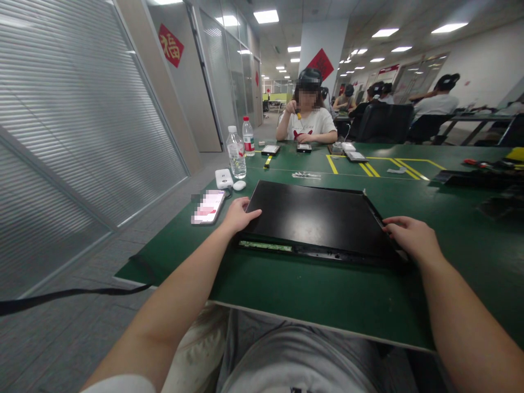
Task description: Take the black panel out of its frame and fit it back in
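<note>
A dark, flat display panel lies slightly raised in a shallow black frame on the green table in front of me. Its near left side shows a green circuit board strip. My left hand grips the panel's left edge, thumb on top and fingers underneath. At the right side, my right hand is closed at the edge of panel and frame, its fingertips curled against the rim; exactly which layer it pinches is partly hidden.
Left of the panel are a phone, a white device, a small white case and two bottles. Beyond lie metal strips and hard drives. Black parts pile up at right. A person works opposite.
</note>
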Demonstrator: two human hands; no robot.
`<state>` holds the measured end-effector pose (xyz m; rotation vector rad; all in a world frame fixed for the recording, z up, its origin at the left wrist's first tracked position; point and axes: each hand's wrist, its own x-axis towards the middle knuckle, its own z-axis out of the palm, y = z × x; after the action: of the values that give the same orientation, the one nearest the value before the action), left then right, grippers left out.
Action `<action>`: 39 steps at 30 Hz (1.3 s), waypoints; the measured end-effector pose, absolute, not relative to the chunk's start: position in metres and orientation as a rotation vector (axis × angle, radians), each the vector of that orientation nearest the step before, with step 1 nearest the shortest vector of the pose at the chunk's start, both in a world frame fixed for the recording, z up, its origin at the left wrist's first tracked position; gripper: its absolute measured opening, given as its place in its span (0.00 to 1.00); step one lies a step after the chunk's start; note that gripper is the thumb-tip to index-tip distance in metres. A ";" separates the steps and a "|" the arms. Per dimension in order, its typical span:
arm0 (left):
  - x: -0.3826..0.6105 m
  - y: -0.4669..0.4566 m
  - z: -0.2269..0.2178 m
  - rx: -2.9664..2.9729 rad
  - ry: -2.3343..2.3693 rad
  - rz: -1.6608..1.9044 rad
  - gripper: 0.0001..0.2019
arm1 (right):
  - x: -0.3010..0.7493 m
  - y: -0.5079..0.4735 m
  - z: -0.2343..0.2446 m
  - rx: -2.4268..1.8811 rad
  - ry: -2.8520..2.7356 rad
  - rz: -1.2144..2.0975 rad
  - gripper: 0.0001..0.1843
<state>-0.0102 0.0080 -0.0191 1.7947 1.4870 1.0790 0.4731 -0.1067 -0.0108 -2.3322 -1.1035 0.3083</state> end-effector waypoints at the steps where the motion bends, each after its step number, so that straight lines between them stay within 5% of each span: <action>1: -0.009 0.006 -0.016 1.743 1.467 1.058 0.12 | 0.473 -0.107 -0.011 -2.338 -1.098 0.314 0.19; 16: 0.005 -0.008 -0.003 1.097 1.344 1.088 0.32 | 0.475 -0.109 -0.011 -2.298 -1.154 0.287 0.17; 39: 0.003 -0.006 -0.008 1.133 1.305 1.141 0.33 | 0.485 -0.105 -0.027 -2.260 -1.239 0.173 0.18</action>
<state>0.0031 -0.0055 -0.0081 1.1333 1.3046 1.1413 0.4853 -0.1055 -0.0267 -2.2604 -1.2393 0.1728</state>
